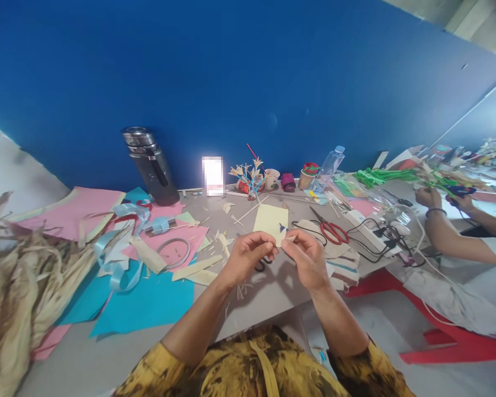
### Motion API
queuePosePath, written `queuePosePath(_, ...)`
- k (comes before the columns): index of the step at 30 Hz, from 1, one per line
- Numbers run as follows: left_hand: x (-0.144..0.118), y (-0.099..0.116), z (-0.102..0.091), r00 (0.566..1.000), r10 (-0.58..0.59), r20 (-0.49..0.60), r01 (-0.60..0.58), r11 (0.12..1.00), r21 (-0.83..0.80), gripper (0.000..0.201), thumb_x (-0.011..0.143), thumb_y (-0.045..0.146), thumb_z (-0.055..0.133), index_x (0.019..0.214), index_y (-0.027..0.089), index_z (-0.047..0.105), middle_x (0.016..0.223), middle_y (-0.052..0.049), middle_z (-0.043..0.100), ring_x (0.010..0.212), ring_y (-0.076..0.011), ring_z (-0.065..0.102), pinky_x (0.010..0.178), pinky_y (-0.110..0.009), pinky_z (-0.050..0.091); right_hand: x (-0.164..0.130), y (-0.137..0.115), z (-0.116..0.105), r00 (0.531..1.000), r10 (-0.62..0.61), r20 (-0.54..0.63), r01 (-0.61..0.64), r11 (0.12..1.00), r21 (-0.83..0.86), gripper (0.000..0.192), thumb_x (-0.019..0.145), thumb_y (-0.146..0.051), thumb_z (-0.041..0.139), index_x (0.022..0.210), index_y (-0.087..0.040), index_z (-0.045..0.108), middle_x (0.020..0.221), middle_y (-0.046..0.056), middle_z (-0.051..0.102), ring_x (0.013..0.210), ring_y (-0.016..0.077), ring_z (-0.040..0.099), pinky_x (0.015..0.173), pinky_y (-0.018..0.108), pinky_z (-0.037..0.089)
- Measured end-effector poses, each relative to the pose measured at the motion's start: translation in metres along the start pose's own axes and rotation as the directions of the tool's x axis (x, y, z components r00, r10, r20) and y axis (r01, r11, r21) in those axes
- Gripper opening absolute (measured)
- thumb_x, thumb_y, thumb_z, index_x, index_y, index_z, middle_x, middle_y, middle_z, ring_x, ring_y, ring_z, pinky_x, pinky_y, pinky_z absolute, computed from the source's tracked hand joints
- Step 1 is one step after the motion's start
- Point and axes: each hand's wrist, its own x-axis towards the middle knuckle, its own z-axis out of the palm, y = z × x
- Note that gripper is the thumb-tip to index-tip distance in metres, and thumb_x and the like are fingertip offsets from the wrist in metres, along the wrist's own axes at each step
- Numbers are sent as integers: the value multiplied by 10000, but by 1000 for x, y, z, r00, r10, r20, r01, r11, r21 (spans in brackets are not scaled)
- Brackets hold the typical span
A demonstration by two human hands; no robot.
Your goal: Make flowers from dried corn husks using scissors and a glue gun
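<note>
My left hand (pixel 248 256) and my right hand (pixel 308 256) meet above the grey table (pixel 268 286), both pinching a small pale strip of dried husk (pixel 281 238) between their fingertips. A pale yellow paper sheet (pixel 269 219) lies flat just beyond the hands. Red-handled scissors (pixel 333 230) rest to the right of my right hand. Loose husk strips (pixel 196 267) are scattered to the left of my left hand.
Blue paper (pixel 149 303), pink paper (pixel 78 209) and light blue ribbon (pixel 119 259) cover the left. Dried husks (pixel 12 298) pile at far left. A black flask (pixel 151 165), small cups and a plastic bottle (pixel 328 165) line the blue wall. Another person's hands (pixel 430 198) work at right.
</note>
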Motion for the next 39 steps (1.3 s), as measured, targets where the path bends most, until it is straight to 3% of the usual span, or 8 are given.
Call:
queuePosePath(5,4,-3,-1,992,-27,-125,17,997,-79,225,743,336,773,881,162,737,740,-33,704,620,-124,601,682,-271,489,1,6,3,997,21,-70,-11,990,139,190,804,-334,719,752,-190,606,645,-38,487,602,120,418,584,254,347)
queuePosePath(11,0,1,7,995,-26,-100,22,999,-35,229,701,343,818,745,161,687,642,13,619,576,-90,541,582,-213,425,-2,1,7,999,38,-2,-38,998,57,205,807,-357,709,727,-189,624,655,-18,546,618,131,460,584,254,387)
queuePosePath(15,1,1,6,989,-32,-143,28,999,-33,254,697,370,819,705,156,683,594,14,605,549,-87,532,559,-207,410,-3,5,4,998,32,61,-38,995,98,187,799,-372,726,847,-194,695,801,28,660,741,170,571,674,281,461)
queuePosePath(20,5,-6,2,982,-46,-184,32,996,-81,247,655,360,850,710,161,714,595,11,610,552,-96,545,566,-218,414,-2,21,-8,988,124,-87,-112,985,133,247,794,-370,733,975,-203,730,807,22,656,633,134,502,572,260,407)
queuePosePath(24,8,-11,4,973,-34,-228,20,998,-62,221,632,323,859,686,156,723,589,9,615,550,-96,534,574,-229,420,-2,26,-14,972,192,-138,-168,971,168,230,785,-376,747,903,-179,727,692,-3,609,553,103,417,509,240,334)
queuePosePath(28,5,2,-5,926,-46,-375,38,999,-29,208,616,300,862,702,159,737,565,9,629,535,-94,540,584,-228,438,-5,22,-18,979,186,-84,-176,977,118,230,770,-384,763,830,-176,686,643,-21,563,531,97,399,480,232,307)
queuePosePath(34,-31,42,-49,813,29,-581,-67,997,-44,226,613,301,876,703,171,715,651,13,637,558,-87,549,563,-212,454,-3,32,-15,986,143,-87,-149,987,-66,248,761,-377,722,889,-173,661,720,8,632,611,140,535,566,259,434)
queuePosePath(39,-73,41,-70,740,-61,-670,2,996,-89,246,612,285,884,717,167,695,683,21,616,562,-80,545,560,-207,480,5,40,15,979,166,122,-111,924,-367,169,795,-278,643,940,-190,647,770,8,672,650,153,589,637,273,458)
